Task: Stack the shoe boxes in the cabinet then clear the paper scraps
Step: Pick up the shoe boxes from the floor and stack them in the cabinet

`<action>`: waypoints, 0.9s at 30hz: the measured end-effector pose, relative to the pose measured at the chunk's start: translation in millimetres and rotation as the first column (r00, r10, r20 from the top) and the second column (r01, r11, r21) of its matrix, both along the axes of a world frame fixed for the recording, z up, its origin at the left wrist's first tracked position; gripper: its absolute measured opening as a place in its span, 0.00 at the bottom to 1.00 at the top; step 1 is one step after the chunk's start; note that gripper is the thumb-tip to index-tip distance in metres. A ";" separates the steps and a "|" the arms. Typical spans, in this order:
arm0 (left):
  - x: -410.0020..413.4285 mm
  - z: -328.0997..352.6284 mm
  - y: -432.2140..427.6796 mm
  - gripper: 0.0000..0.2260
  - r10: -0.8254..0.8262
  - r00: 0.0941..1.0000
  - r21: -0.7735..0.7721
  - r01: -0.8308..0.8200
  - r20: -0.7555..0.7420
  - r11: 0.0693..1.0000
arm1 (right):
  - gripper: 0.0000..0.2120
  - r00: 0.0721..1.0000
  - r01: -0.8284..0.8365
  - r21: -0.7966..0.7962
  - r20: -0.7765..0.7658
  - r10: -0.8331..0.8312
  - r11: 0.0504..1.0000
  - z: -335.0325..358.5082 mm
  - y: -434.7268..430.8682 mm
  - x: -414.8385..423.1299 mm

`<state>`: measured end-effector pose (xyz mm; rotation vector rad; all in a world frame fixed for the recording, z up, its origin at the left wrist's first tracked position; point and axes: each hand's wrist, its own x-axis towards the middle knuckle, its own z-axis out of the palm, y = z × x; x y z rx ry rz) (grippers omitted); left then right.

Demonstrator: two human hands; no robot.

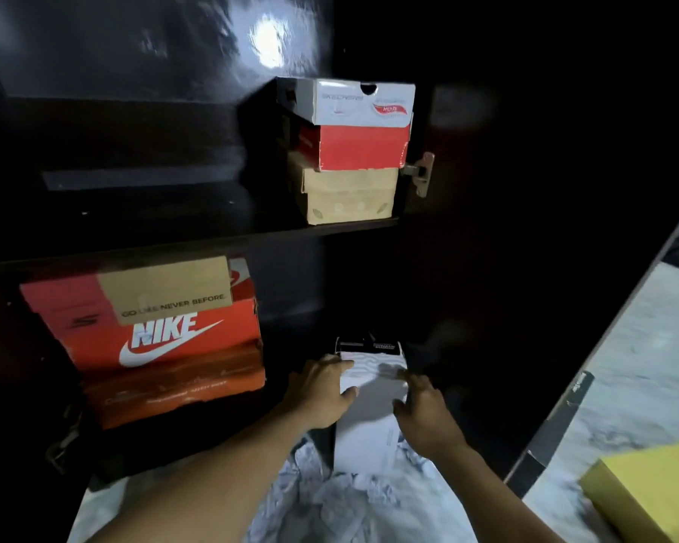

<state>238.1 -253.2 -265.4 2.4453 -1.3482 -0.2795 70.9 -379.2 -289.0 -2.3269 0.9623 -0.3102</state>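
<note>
One white shoe box (369,417) is held at the cabinet (173,250) floor, the grip of the left hand (322,389) and of the right hand (424,413) clamped on its sides. Two orange boxes are stacked alongside, the upper NIKE box (165,342) on a lower orange box (173,391), under one tan flap (165,291) printed GO LIKE NEVER BEFORE. Above, one white lid (361,105) marked SKECHERS Arch Fit is stacked over one red box (361,148) and one tan box (349,197).

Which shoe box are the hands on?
The white cardboard shoe box, held by left hand and right hand; the orange Nike box and upper stack sit untouched.
</note>
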 end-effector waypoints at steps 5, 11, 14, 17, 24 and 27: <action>-15.3 -11.8 5.6 0.22 0.033 0.999 -0.114 -0.032 0.007 0.993 | 0.22 0.996 0.009 -0.055 0.092 -0.004 0.998 -0.3 11.2 -10.7; -57.4 -26.7 43.5 0.34 0.158 0.952 -0.274 -0.231 -0.262 0.934 | 0.22 0.932 0.143 0.012 0.335 -0.139 0.990 -4.8 64.1 -42.7; -84.6 -37.1 70.7 0.38 0.249 0.911 -0.240 -0.336 -0.329 0.911 | 0.24 0.901 0.243 0.093 0.348 -0.260 0.966 -7.5 97.0 -61.0; -112.5 -46.9 100.5 0.35 0.309 0.882 -0.254 -0.409 -0.355 0.876 | 0.30 0.884 0.269 0.243 0.320 -0.339 0.932 -13.8 126.2 -79.1; -150.5 -85.8 161.6 0.34 0.422 0.745 -0.129 -0.555 -0.516 0.822 | 0.42 0.924 0.157 0.594 0.194 -0.330 0.789 -65.4 190.5 -104.5; -152.9 -106.5 181.2 0.35 0.463 0.609 -0.049 -0.637 -0.644 0.770 | 0.43 0.968 0.091 0.635 0.126 -0.219 0.767 -89.4 220.1 -109.4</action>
